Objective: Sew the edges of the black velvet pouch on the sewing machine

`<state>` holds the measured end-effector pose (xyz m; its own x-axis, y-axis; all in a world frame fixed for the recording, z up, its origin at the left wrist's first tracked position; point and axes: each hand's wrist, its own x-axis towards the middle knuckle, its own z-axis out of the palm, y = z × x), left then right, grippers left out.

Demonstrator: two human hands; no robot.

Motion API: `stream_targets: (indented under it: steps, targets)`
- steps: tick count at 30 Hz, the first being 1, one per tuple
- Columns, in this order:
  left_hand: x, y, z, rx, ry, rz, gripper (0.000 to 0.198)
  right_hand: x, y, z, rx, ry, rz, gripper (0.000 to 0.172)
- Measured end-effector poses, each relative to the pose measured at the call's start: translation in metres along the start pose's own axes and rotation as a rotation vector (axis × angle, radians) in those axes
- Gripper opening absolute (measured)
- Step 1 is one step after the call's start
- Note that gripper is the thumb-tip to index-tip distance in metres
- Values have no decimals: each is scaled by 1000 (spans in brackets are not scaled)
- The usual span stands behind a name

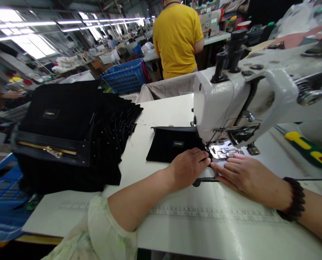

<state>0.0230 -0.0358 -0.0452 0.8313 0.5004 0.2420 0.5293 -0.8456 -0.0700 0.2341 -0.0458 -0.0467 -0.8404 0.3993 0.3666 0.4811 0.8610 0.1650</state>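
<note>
A flat black fabric piece [163,146] with a small metal label lies on the white table, its right end at the sewing machine [217,104]. My left hand [189,168] rests on its lower right corner, fingers bent and pressed together on the cloth. Just to the right, my right hand [242,175] lies with fingers stretched out beside the metal needle plate [222,151]. Its index fingertip is close to the edge of the cloth and my left fingertips; whether it touches the cloth I cannot tell. The machine head partly hides the fabric's right end.
A tall stack of black fabric pieces [60,104] with a gold zipper [47,148] stands on the left. A ruler scale [204,214] runs along the table front. Green-and-yellow-handled snips [309,146] lie at right. Beyond are a blue crate [125,76] and a person in yellow [177,36].
</note>
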Motion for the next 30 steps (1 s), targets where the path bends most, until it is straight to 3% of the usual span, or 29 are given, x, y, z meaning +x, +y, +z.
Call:
stream_targets:
  steps: [8,11,14,16,22,24,27,30]
  targets:
    - [-1,1,-3,29,-23,52,21,3,-3,-7,82,19,-3,33]
    - [-1,2,-5,23,-62,45,23,1,3,-18,120,90,-3,31]
    - [-1,4,-6,26,-85,47,25,-4,17,-27,17,155,131,28]
    - [-1,4,-6,27,-91,43,25,-7,28,-29,-50,117,240,29]
    - [-1,4,-8,30,-151,28,26,-19,53,-32,-34,76,367,23]
    - [0,4,-9,34,-171,20,26,-25,59,-42,-103,-37,574,19]
    - [2,6,-12,42,-191,8,26,-32,66,-64,-267,-375,964,21]
    - [2,6,-14,53,-200,2,26,-38,70,-87,-311,-610,1128,27]
